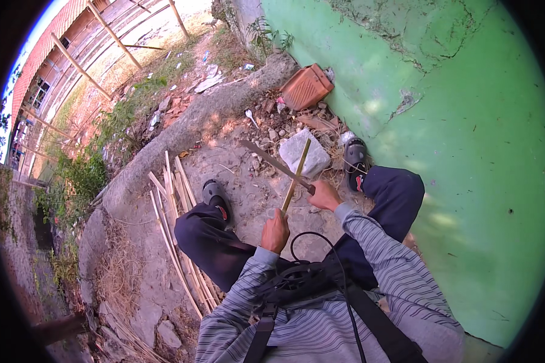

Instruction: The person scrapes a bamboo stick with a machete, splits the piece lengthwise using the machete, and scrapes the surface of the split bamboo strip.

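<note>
My left hand (pixel 275 233) is closed around the lower end of a yellowish-green bamboo strip (pixel 292 187), which slants up and away over a pale stone block (pixel 309 154). In my right hand (pixel 325 196) is the handle of a long, dark-bladed knife (pixel 271 159). Its blade points to the far left and crosses the strip just above my hands. Whether blade and strip touch, I cannot tell. The block lies on the ground between my feet, beyond both hands. Left of my left leg lies a bundle of long, pale bamboo strips (pixel 174 206).
A green wall (pixel 478 199) rises close on my right. Against it lies an orange-brown roof tile (pixel 307 88) amid rubble. A low, rough concrete ridge (pixel 194 121) curves along the left, with plants (pixel 82 181) beyond. A white plastic spoon (pixel 252 117) lies ahead. A black cable (pixel 339 254) loops over my lap.
</note>
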Tool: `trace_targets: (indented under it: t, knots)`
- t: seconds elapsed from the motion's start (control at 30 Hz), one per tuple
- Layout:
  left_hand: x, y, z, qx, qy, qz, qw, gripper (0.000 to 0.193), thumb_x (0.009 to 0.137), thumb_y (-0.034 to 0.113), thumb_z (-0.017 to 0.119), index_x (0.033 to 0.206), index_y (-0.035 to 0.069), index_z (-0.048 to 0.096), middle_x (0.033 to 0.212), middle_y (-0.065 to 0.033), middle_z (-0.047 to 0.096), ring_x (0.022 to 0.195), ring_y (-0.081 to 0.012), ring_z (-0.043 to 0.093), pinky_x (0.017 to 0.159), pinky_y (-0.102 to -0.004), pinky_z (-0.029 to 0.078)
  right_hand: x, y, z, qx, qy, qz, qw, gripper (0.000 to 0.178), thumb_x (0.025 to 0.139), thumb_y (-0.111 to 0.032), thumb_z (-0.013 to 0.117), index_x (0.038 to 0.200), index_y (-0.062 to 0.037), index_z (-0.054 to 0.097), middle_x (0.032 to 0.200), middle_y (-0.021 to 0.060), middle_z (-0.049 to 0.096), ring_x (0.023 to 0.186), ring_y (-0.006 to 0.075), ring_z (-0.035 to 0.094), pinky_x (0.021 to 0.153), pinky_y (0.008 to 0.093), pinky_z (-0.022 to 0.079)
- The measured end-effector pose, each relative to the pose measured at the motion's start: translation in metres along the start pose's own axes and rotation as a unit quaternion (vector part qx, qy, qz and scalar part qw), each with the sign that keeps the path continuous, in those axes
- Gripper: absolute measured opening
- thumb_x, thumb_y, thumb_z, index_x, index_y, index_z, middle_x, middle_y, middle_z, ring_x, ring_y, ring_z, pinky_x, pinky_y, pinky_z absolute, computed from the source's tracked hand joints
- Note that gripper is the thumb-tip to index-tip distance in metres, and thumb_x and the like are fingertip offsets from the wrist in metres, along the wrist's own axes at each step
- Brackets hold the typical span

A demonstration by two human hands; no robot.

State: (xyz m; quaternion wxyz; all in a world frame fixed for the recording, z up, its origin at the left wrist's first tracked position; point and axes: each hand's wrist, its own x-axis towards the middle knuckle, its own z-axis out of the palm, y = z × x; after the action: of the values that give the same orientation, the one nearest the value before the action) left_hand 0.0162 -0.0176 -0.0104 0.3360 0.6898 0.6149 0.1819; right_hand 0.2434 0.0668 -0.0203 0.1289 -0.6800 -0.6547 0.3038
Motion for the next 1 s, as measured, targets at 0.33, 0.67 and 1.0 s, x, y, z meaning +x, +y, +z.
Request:
trace_targets:
  t: [0.33,0.67,1.0]
  knots:
    - [0.009,-0.011,-0.008,-0.006,0.032,-0.01,0.999,0.024,0.103,0.024,0.055,0.105,0.003,0.045,0.075,-0.0357,0.063,0.075,-0.0586,0.061,0.066,-0.0675,0.046,0.012,-0.024,0.007,-0.058,0.008,-0.038,0.998,0.019,0.072,-0.025,0.073,0.084,-0.0106,0.074,0.081,0.0196,0.072,0.08,0.0399,0.071,0.074,0.052,0.057]
    - [-0.002,-0.004,-0.002,-0.006,0.039,0.013,0.999,0.022,0.1,0.019,0.059,0.101,0.002,0.046,0.072,-0.0326,0.061,0.072,-0.0559,0.06,0.063,-0.0644,0.045,0.015,-0.003,-0.005,-0.079,0.006,0.007,0.997,0.02,0.072,-0.023,0.07,0.087,-0.0098,0.076,0.083,0.0211,0.073,0.082,0.043,0.071,0.077,0.053,0.057]
    - [-0.004,-0.002,-0.007,-0.011,0.016,0.011,1.0,0.022,0.101,0.02,0.058,0.101,0.002,0.046,0.075,-0.0314,0.063,0.072,-0.0551,0.06,0.065,-0.0647,0.045,-0.011,-0.003,0.006,-0.053,-0.047,-0.083,0.994,0.023,0.07,-0.026,0.076,0.084,-0.0081,0.073,0.084,0.0181,0.073,0.085,0.0414,0.071,0.076,0.0502,0.056]
